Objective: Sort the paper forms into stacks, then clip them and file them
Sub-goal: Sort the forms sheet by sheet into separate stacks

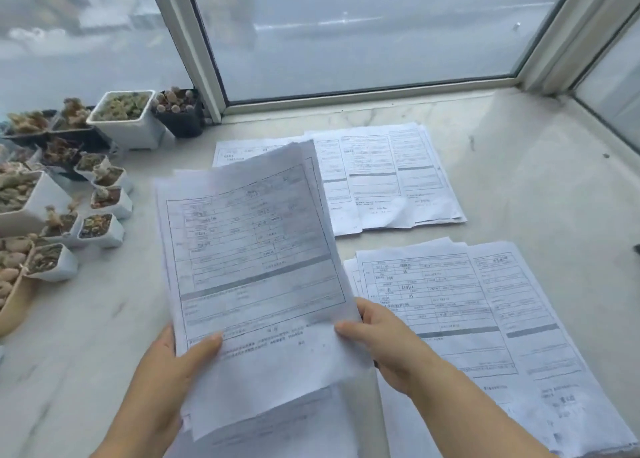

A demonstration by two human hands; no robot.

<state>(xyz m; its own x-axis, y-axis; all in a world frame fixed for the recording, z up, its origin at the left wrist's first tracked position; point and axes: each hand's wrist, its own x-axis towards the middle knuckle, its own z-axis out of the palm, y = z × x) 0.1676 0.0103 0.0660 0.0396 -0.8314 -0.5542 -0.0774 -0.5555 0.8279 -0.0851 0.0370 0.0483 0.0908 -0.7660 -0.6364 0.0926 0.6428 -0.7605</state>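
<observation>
Sheaf of forms (256, 267) held raised above counter (86, 336): left grip (173, 364) and right grip (381, 339) both clamped on near edge. Two stacks (388, 177) laid right.

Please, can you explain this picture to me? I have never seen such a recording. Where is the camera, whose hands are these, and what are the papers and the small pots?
There is no machine here. One wide-angle camera sits on a person's head and looks forward and down, so the two bare hands at the bottom belong to the wearer.

The left hand and the right hand each pinch a lower edge of a bundle of white printed paper forms, lifted above the pale marble-like window ledge.

On the ledge lie two loose stacks of similar forms: a far stack near the window glass, and a near stack beside the right hand. More sheets lie under the held bundle.

At the left stand small white and black square pots of succulent plants. No clip or file is visible.
</observation>
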